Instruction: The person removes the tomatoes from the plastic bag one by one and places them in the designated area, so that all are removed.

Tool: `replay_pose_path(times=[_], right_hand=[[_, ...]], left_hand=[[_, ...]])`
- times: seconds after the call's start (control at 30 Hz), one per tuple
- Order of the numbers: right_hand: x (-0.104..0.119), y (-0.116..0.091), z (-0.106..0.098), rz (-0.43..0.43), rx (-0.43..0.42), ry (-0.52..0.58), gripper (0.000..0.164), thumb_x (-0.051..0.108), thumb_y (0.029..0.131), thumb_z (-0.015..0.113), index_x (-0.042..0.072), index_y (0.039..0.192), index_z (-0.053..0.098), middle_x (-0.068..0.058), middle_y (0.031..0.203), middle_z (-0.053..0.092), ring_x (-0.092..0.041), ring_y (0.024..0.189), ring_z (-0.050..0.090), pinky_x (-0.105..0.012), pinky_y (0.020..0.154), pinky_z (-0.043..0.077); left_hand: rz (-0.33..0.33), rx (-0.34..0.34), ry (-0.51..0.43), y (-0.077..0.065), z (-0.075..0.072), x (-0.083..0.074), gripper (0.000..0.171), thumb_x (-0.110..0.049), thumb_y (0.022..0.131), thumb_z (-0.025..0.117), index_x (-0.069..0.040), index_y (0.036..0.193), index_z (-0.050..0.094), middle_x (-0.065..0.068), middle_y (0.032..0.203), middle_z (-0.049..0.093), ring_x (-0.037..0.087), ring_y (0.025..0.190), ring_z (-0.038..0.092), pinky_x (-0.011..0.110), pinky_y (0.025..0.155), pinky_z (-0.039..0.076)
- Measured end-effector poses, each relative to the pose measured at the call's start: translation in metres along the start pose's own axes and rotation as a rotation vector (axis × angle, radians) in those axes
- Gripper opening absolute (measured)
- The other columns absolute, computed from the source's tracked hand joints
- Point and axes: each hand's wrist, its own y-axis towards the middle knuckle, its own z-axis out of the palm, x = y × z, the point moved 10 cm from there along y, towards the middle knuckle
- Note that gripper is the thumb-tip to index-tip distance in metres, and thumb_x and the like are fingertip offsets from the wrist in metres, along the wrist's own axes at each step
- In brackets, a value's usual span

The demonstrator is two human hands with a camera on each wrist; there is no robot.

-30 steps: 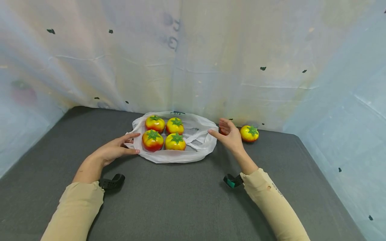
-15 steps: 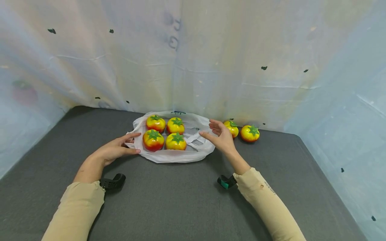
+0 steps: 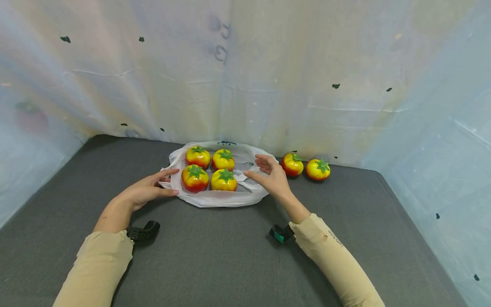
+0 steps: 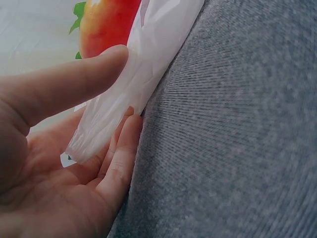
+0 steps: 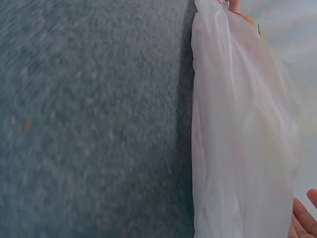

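Observation:
A white plastic bag (image 3: pixel 222 200) lies spread on the grey table, its mouth facing up. Inside its left half sit several glossy red-and-yellow tomatoes (image 3: pixel 194 178) with green star-shaped tops. My left hand (image 3: pixel 143 191) holds the bag's left end; in the left wrist view, the bunched plastic (image 4: pixel 106 124) runs between thumb and curled fingers. Over the bag's right end is my right hand (image 3: pixel 271 175), fingers loosely bent and nothing held. In the right wrist view, its fingers (image 5: pixel 303 218) show at the lower right beside the white plastic (image 5: pixel 237 129).
Two more tomatoes stand to the right of the bag, one (image 3: pixel 292 165) just beyond the right hand and another (image 3: pixel 318 170) beside it. A pale plastic sheet (image 3: pixel 249 85) hangs behind the table (image 3: pixel 215 256) and along both sides.
My right hand has moved left, away from the two outside tomatoes and farther over the bag, uncovering the nearer tomato. The left hand and the tomatoes in the bag stay put.

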Motion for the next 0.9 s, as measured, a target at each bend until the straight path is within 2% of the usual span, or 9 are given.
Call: replay_pose_path(times=[0.17,0.43,0.9], right_hand=[[0.001,0.001,0.008,-0.015,0.012,-0.007,0.062,0.020,0.082,0.076,0.001,0.135,0.049,-0.021,0.133,0.054,-0.034,0.124,0.051,-0.040,0.106,0.040],[0.005,-0.001,0.027,-0.034,0.075,-0.006,0.062,0.021,0.084,0.074,0.000,0.136,0.048,-0.022,0.133,0.054,-0.034,0.124,0.051,-0.041,0.105,0.040],[0.003,-0.002,0.051,-0.004,0.123,0.012,0.060,0.019,0.082,0.076,0.004,0.134,0.052,-0.020,0.131,0.056,-0.031,0.119,0.055,-0.040,0.104,0.042]], left_hand=[[0.003,-0.002,0.003,-0.001,0.000,-0.001,0.084,-0.028,0.090,0.067,-0.013,0.154,0.015,0.032,0.148,0.015,0.048,0.129,0.022,0.063,0.105,0.027],[0.003,0.000,0.001,-0.001,0.000,0.000,0.084,-0.029,0.090,0.066,-0.014,0.155,0.014,0.032,0.149,0.014,0.048,0.130,0.021,0.064,0.105,0.026],[-0.002,-0.009,-0.002,-0.002,0.000,-0.001,0.084,-0.029,0.090,0.067,-0.014,0.154,0.015,0.032,0.147,0.017,0.046,0.128,0.024,0.061,0.105,0.028]])
